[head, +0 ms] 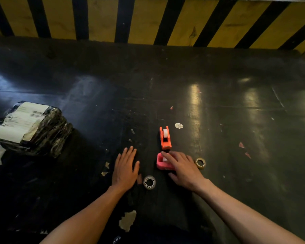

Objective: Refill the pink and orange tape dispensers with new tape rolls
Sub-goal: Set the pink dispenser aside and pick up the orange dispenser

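- The pink tape dispenser (pixel 163 163) sits just below centre of the frame on the dark table (pixel 218 103); I see something white in its well, though I cannot tell whether that is a spent core or a roll
- My right hand (pixel 182 169) lies over its right side with the fingers spread across the top, touching it; whether it is truly gripped I cannot tell
- The orange tape dispenser (pixel 165 138) stands just above the pink one, untouched, with a white roll or core seated in it
- A clear tape roll (pixel 149 182) lies below and left of the pink dispenser, and a yellowish tape roll (pixel 200 162) lies right of my right hand, both loose on the table
- My left hand (pixel 126 169) rests flat and released, palm down, left of the dispensers, its thumb near the clear roll
- I judge the job barely begun: both spare rolls are out, neither dispenser visibly refilled
- A black wrapped parcel (pixel 28 127) sits at the left edge of the frame
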Demonstrator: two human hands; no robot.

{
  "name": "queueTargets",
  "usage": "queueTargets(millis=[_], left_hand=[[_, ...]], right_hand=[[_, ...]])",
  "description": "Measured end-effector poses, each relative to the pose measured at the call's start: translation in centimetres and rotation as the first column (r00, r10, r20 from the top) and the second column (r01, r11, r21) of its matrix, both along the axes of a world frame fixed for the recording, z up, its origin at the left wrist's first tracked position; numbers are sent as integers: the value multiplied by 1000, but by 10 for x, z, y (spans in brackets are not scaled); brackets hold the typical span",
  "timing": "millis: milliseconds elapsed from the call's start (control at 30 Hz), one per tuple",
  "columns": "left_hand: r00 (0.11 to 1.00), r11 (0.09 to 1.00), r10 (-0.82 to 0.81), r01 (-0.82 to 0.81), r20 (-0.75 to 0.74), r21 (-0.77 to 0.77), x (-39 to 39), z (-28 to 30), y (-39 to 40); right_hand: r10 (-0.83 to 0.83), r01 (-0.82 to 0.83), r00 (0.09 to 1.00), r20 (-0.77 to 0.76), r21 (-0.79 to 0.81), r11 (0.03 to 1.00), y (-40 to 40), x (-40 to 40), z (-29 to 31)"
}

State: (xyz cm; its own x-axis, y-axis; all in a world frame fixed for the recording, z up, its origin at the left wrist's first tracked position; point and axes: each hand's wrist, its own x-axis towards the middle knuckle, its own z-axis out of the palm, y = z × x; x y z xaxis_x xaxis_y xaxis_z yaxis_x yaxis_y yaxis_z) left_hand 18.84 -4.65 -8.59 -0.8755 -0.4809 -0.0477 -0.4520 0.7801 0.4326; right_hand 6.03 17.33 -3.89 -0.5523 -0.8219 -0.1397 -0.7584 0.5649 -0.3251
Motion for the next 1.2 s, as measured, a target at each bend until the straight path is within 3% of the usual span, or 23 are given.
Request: queueTargets(millis=[100,233,367,467,533,700,933,1200], left_hand=[[999,998,8,-6,32,-60,0,-4,2],[998,993,13,-6,65,-118,-1,-8,3],[997,991,24,-15,69,-130,-1,-9,4],[997,991,28,-19,67,-132,-1,-9,4],[997,991,27,-17,68,-133,-1,-8,5],[996,991,33,-23,78,-128,-1,-4,6],[997,993,34,-26,71,-113,-2,-2,7],[998,993,33,-26,57,-114,-2,-3,5]], right_hand=[[-49,47,997,-56,-37,998,-4,-10,1],[-274,296,953,130,-204,933,2,-28,5],[-160,224,958,237,-270,936,14,-45,10],[-246,318,940,236,-344,884,6,-59,9],[-360,446,891,276,-380,811,-4,-67,10],[-454,602,791,410,-387,699,-18,-83,12],[-757,815,572,315,-316,485,-33,-75,3],[-737,773,633,239,-128,622,-34,-73,1]])
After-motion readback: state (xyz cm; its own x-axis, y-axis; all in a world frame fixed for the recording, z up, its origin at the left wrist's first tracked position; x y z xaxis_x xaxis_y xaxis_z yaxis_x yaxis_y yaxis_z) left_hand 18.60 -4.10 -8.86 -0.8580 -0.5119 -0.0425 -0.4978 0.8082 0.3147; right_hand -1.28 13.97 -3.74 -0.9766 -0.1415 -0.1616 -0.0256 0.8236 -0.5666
